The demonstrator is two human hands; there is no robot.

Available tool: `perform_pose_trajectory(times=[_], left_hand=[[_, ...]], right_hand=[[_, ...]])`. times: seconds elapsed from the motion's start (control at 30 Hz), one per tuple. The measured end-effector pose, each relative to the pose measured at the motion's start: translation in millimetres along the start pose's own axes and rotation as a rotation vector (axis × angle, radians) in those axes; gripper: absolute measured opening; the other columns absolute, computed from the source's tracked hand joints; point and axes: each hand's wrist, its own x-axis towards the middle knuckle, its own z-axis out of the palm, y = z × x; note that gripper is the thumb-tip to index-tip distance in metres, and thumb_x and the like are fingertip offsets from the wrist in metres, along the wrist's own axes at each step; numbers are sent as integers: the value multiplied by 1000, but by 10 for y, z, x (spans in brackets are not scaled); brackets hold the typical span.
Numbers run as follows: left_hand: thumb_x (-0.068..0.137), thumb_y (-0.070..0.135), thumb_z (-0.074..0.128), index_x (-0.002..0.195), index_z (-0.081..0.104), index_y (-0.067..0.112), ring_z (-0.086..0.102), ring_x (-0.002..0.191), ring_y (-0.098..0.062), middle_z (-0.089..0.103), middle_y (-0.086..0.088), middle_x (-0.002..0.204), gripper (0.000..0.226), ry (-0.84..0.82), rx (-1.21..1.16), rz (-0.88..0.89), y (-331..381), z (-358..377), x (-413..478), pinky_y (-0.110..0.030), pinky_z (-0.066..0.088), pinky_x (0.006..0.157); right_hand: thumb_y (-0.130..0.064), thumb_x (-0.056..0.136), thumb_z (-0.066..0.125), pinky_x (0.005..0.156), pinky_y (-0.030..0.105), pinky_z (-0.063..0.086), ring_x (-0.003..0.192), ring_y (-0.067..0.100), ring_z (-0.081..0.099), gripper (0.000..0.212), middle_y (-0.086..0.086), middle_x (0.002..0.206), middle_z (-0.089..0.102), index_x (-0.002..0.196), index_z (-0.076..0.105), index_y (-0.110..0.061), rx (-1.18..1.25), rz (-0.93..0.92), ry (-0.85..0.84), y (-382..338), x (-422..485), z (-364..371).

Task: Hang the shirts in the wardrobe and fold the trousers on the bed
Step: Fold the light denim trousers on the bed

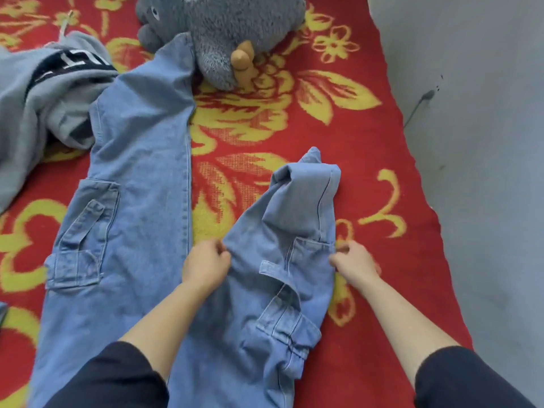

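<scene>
Light blue cargo jeans [138, 160] lie spread on the bed's red and yellow flowered blanket [338, 136]. The left leg stretches flat toward the far end. The right leg [282, 254] is bunched, with its lower part doubled back on itself. My left hand [206, 265] pinches the inner edge of that right leg. My right hand [354, 259] pinches its outer edge beside the side pocket. Both of my forearms come in from the bottom in dark sleeves.
A grey hooded sweatshirt [38, 98] with a black band lies crumpled at the left. A grey plush toy [223, 33] sits at the far end, touching the jeans' left hem. The bed's right edge meets a grey floor [477, 142].
</scene>
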Motion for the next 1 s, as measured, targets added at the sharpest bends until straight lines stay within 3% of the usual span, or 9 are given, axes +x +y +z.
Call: perform_pose_trajectory(times=[0.17, 0.27, 0.37, 0.47, 0.53, 0.6, 0.8, 0.9, 1.0], left_hand=[[92, 25, 52, 101, 69, 22, 59, 98, -13, 67, 6, 102, 19, 31, -371, 178, 566, -16, 447, -28, 43, 81], [93, 47, 46, 82, 71, 28, 62, 84, -3, 69, 18, 85, 33, -113, -655, 143, 911, 7, 620, -23, 44, 74], [84, 72, 37, 86, 75, 26, 67, 71, -4, 74, 9, 81, 59, -272, -807, -5, 1097, 16, 743, -26, 46, 70], [71, 85, 41, 84, 69, 14, 58, 59, -17, 67, -4, 72, 77, -556, -647, -133, 1051, 15, 710, -26, 45, 63], [73, 83, 43, 91, 64, 13, 64, 60, -21, 70, -9, 75, 75, -791, -393, -123, 1005, 12, 609, -31, 53, 67], [74, 83, 42, 102, 63, 16, 71, 71, -28, 74, -13, 84, 75, -893, -285, -118, 1003, 6, 536, -37, 57, 78], [82, 71, 41, 103, 63, 15, 70, 69, -32, 74, -9, 81, 64, -843, -290, -172, 1183, 25, 571, -44, 49, 89], [87, 24, 53, 78, 57, 6, 58, 48, -18, 61, -6, 56, 20, -550, -335, -111, 1271, 32, 584, -29, 52, 63], [89, 20, 55, 73, 59, 6, 53, 48, -17, 57, -5, 59, 22, -314, -263, 112, 1361, -259, 728, -23, 42, 46]], right_hand=[[-29, 84, 62, 82, 30, 37, 100, 18, 51, 45, -1, 110, 57, 124, 57, -9, 416, -59, 143, -547, 661, -71], [-38, 83, 62, 67, 31, 37, 87, 19, 49, 28, 1, 103, 57, 97, 62, -14, 574, -50, 159, -816, 892, -111], [-11, 71, 64, 48, 24, 32, 61, 15, 41, 18, -3, 68, 50, 62, 51, -21, 799, -71, 149, -856, 924, -161], [-4, 54, 57, 45, 19, 30, 51, 15, 38, 17, 0, 56, 44, 52, 49, -20, 468, 13, -298, -620, 729, -251], [-3, 61, 63, 45, 21, 41, 49, 18, 44, 15, 6, 65, 51, 73, 62, -11, -47, 120, -657, -398, 628, -399], [1, 70, 65, 49, 26, 47, 53, 18, 48, 22, 7, 71, 57, 91, 65, -4, -174, 177, -749, -277, 663, -527], [-18, 81, 65, 63, 29, 48, 70, 17, 61, 13, 5, 80, 64, 88, 65, -7, 445, 38, -213, -633, 897, -503], [-12, 80, 67, 56, 32, 43, 62, 19, 56, 9, 6, 70, 61, 72, 63, -8, 292, -66, -170, -881, 862, -411], [-13, 80, 63, 60, 39, 42, 66, 21, 50, 17, 9, 65, 57, 68, 57, -4, -10, -350, 52, -1190, 881, -640]])
